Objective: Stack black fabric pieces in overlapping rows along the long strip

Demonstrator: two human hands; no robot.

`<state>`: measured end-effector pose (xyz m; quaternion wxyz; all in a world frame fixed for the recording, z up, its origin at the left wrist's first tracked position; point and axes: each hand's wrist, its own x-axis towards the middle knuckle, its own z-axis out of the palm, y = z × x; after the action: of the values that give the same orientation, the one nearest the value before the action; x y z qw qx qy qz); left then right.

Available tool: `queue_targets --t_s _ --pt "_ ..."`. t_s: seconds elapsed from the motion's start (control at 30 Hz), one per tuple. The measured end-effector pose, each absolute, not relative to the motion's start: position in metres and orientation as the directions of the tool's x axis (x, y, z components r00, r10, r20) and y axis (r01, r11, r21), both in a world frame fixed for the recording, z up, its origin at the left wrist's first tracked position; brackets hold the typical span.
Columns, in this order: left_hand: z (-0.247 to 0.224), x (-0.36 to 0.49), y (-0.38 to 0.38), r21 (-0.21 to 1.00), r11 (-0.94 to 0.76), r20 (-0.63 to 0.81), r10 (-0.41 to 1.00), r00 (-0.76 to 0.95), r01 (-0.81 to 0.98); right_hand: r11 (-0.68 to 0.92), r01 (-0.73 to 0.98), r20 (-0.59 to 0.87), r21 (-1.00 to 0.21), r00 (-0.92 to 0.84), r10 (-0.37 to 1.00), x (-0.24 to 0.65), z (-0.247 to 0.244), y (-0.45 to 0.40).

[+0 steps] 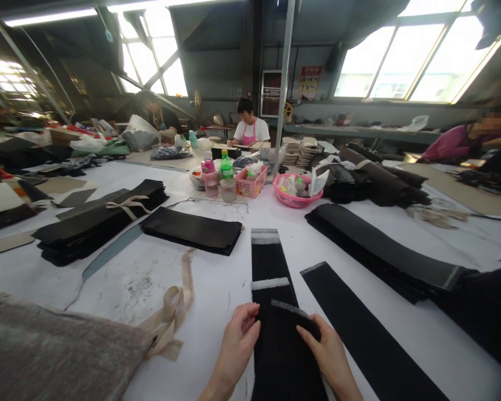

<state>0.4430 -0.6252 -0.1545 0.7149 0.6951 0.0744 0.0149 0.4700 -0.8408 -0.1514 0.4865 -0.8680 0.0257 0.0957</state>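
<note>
A black fabric strip [290, 351] with a grey band along its far end lies lengthwise in front of me, over other black strips [269, 262] with pale grey end bands. My right hand [329, 348] pinches the far right corner of the top strip between thumb and fingers, and that end curls up. At the strips' left edge, my left hand [240, 337] has its fingers bent, with a gap between thumb and forefinger. A single black strip [359, 317] lies flat to the right of my right hand.
Black stacks lie right [379, 245] and left [192, 225]; another stack [100, 220] is tied with a beige band. Grey-brown cloth [58, 345] covers the near left. A pink basin [296, 195], a green bottle [226, 166] and a pink box [251, 182] stand beyond. Co-workers sit farther off.
</note>
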Motion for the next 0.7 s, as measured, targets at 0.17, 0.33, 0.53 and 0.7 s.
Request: queue_targets --t_s 0.17,0.33,0.53,0.7 --pt "-0.151 0.442 -0.626 0.952 -0.300 0.084 0.062 0.995 -0.061 -0.628 -0.160 -0.169 -0.761 0.985 -0.046 0.464 -0.157 -0.847" --pt "-0.151 0.431 -0.627 0.810 -0.562 0.139 -0.095 0.986 -0.168 -0.644 -0.134 -0.126 -0.753 0.990 -0.058 0.461 -0.163 -0.850" --pt "-0.162 0.421 -0.629 0.615 -0.719 0.183 -0.269 0.945 -0.324 -0.221 -0.219 -0.241 -0.950 0.968 0.076 0.460 -0.158 -0.853" --pt "-0.165 0.421 -0.628 0.658 -0.697 0.214 -0.188 0.958 -0.284 -0.092 -0.210 -0.221 -0.973 0.966 0.132 0.467 -0.139 -0.851"
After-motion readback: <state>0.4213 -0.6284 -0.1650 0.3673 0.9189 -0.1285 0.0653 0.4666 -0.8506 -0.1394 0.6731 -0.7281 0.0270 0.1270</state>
